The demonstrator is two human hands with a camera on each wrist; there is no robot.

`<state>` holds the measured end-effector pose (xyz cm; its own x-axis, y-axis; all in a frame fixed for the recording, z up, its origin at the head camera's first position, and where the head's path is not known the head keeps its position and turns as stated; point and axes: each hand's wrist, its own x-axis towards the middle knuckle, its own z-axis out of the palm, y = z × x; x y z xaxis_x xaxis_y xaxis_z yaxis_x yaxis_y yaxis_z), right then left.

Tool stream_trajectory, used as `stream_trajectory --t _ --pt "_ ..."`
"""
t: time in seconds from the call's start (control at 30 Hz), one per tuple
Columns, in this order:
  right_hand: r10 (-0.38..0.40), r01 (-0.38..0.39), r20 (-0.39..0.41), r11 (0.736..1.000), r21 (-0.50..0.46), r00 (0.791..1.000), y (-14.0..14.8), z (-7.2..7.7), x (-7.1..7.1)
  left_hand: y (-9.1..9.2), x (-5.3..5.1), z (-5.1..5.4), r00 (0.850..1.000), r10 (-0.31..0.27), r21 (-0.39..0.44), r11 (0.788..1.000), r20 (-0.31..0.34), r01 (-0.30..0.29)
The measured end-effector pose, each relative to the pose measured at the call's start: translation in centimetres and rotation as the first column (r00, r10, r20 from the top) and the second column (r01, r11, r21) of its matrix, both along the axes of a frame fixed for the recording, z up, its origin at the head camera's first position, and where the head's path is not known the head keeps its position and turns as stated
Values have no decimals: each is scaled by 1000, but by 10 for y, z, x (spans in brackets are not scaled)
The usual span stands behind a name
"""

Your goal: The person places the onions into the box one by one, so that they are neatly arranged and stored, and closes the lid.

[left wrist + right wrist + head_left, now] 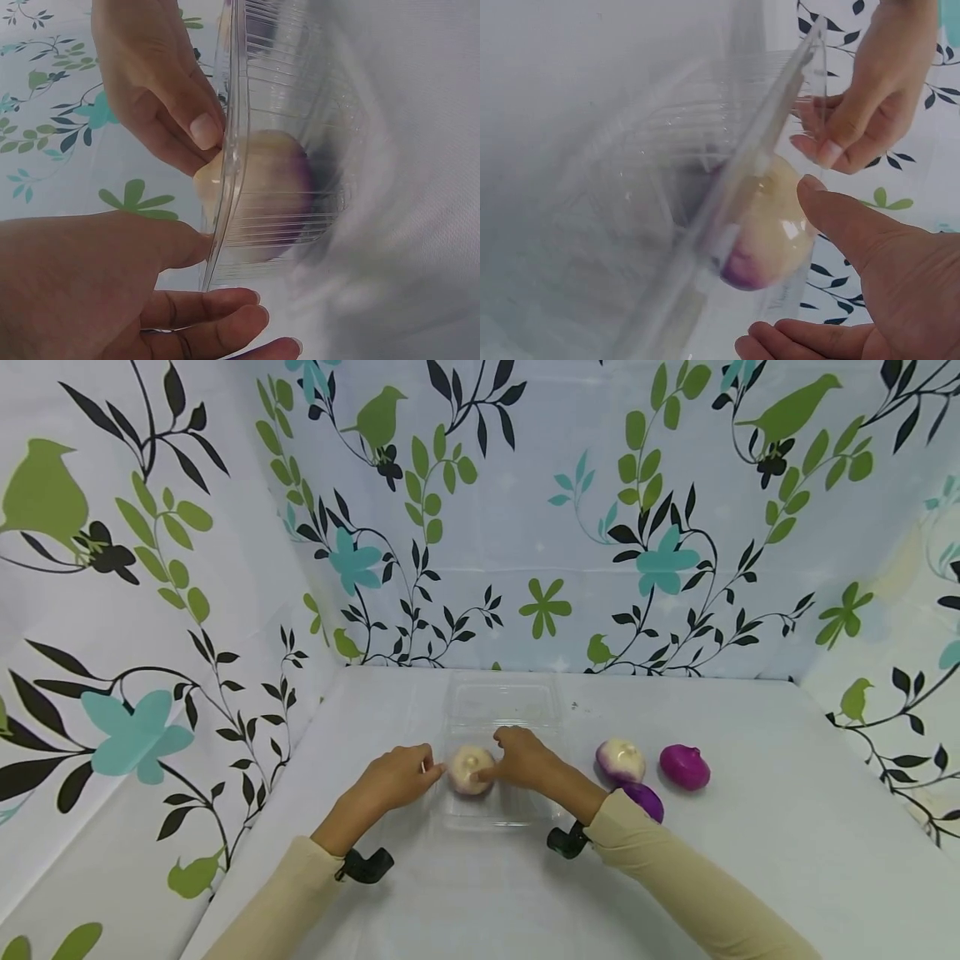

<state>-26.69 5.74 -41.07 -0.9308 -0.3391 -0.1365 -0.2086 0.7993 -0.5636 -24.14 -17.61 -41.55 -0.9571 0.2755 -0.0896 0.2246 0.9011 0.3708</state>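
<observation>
Pale fabric printed with birds and leaves borders a white tabletop.

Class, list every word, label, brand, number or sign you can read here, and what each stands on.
No readable text.
Head view: dark mark on the white table, too small to read.
Right wrist view: faint mark beside the purple-and-white bulb, too blurred to read; surface unclear.

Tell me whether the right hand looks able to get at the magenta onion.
Probably yes: nothing covers the magenta onion, though the white-and-purple onion lies between it and the right hand, which would likely have to pass over or around.
</observation>
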Motion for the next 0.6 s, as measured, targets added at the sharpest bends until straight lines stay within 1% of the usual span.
stream_trajectory --t 0.1,0.2,0.33,0.47,0.6 --pt "12 -12 -20 1000 -9 1000 6 4 1 -1 0 -1 1000 -1 -5 1000 -3 1" --pt "22 -23 -58 1000 -20 998 16 12 2 -2 1 0 1000 -3 -7 1000 -3 3" --pt "11 -16 -110 999 -49 994 35 22 4 -2 2 1 1000 4 -1 1000 4 -4" --pt "-54 42 -120 995 -95 991 59 33 8 -2 3 -1 1000 5 8 1000 7 -6" --pt "-122 103 -134 985 -140 983 88 42 12 -3 4 -1 1000 3 13 1000 0 -3"
